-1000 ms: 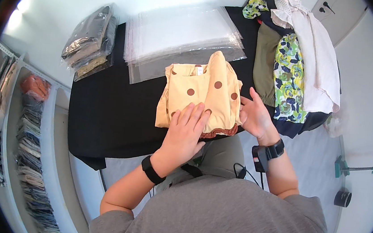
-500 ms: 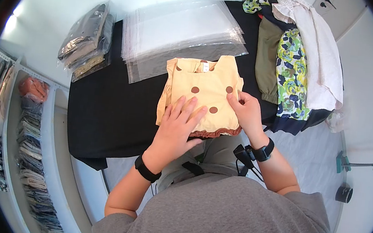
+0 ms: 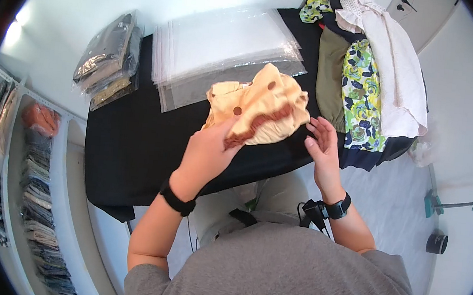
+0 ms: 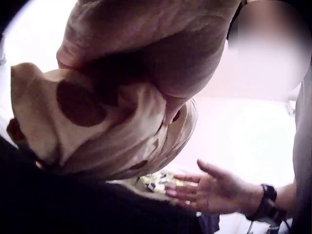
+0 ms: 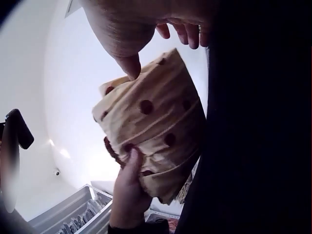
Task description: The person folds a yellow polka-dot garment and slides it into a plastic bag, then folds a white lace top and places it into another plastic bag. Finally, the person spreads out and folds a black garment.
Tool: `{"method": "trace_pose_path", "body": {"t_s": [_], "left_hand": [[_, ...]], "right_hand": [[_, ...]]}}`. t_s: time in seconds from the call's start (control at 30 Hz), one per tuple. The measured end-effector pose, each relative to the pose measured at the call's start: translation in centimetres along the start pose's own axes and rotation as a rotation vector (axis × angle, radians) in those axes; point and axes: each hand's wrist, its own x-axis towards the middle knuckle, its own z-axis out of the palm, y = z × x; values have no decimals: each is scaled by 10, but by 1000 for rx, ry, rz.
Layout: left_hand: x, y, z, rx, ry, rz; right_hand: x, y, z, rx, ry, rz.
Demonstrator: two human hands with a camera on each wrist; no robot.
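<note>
A folded pale yellow garment with brown polka dots (image 3: 257, 99) and a brown ruffled trim is lifted and tilted over the black-covered table (image 3: 133, 154). My left hand (image 3: 208, 150) grips its near left edge; in the right wrist view the thumb of that left hand (image 5: 130, 187) presses on the dotted cloth (image 5: 163, 119). At the garment's right edge is my right hand (image 3: 325, 156), fingers loosely extended and holding nothing. In the left wrist view the dotted cloth (image 4: 122, 126) hangs from the left hand, with the right hand (image 4: 219, 192) beyond it, palm turned toward the cloth.
Behind the garment lies a stack of clear plastic bags (image 3: 224, 38). Bagged clothes (image 3: 109, 50) are piled at the back left. On the right lie olive clothing (image 3: 331, 77), a floral piece (image 3: 362, 97) and a white garment (image 3: 400, 78). A shelf of packed clothes (image 3: 44, 191) stands at left.
The garment lay flat under the left hand; now that hand grips and lifts it, bringing the ruffled trim up. The right hand pinched its right edge half a second ago and has let go.
</note>
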Motion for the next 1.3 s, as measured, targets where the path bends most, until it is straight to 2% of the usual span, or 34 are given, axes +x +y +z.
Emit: {"method": "trace_pose_path", "body": {"t_s": [0.03,0.07,0.13,0.17,0.2,0.23,0.27,0.3,0.33,0.37,0.4,0.47,0.53,0.63,0.7,0.73,0.8,0.87,0.93,1.0,1.1,1.17,1.2,1.27,1.3], "left_hand": [[1,-4,-5,-316,36,-8],[-2,1,-12,-782,-32,-115],[-8,15,-39,-1194,-26,-214],[-9,19,-49,-1417,-36,-265],[-8,14,-50,-1410,-34,-263],[-6,5,-48,-1561,-91,-355],[-3,-6,-43,-1712,-151,-453],[2,-26,-31,-1721,-190,-537],[4,-49,-15,-1720,-188,-542],[5,-71,1,-1560,-229,-635],[6,-72,3,-1396,-268,-721],[0,-72,5,-1287,-232,-705],[1,-70,8,-1207,-185,-592],[0,-68,6,-1170,-214,-614],[0,-65,3,-1174,-238,-606],[0,-61,1,-1281,-246,-583],[-3,-57,3,-1389,-254,-564],[-4,-54,5,-1603,-306,-594],[-6,-50,5,-1631,-297,-583],[-11,-41,2,-1675,-194,-493],[-14,-28,-9,-1778,-204,-467],[-14,-26,-15,-1825,-219,-445],[-12,-27,-18,-1796,-235,-434],[-7,-29,-23,-1767,-252,-421],[-3,-31,-26,-1653,-238,-431]], "right_hand": [[1,-5,4,-77,-11,-30],[2,-11,7,-153,-21,-58],[9,-23,10,-131,-45,-20],[13,-26,9,68,-181,46],[16,-29,9,266,-320,114],[19,-37,11,360,-436,212],[21,-33,10,365,-438,213],[22,-25,9,528,-540,404],[24,-18,7,688,-638,599],[25,-12,10,745,-615,696],[25,-7,11,748,-615,701],[27,1,14,518,-490,771],[27,-3,15,589,-484,783],[29,-10,19,474,-464,817],[26,-16,32,374,-356,809],[23,-18,40,376,-355,810],[12,-20,55,316,-388,668],[7,-15,60,314,-398,653],[5,-19,60,360,-366,673],[6,-19,52,417,-398,688],[4,-22,45,469,-407,686],[5,-9,36,820,-489,756],[7,-4,34,817,-491,754],[11,4,31,894,-642,664],[15,3,30,893,-645,662]]}}
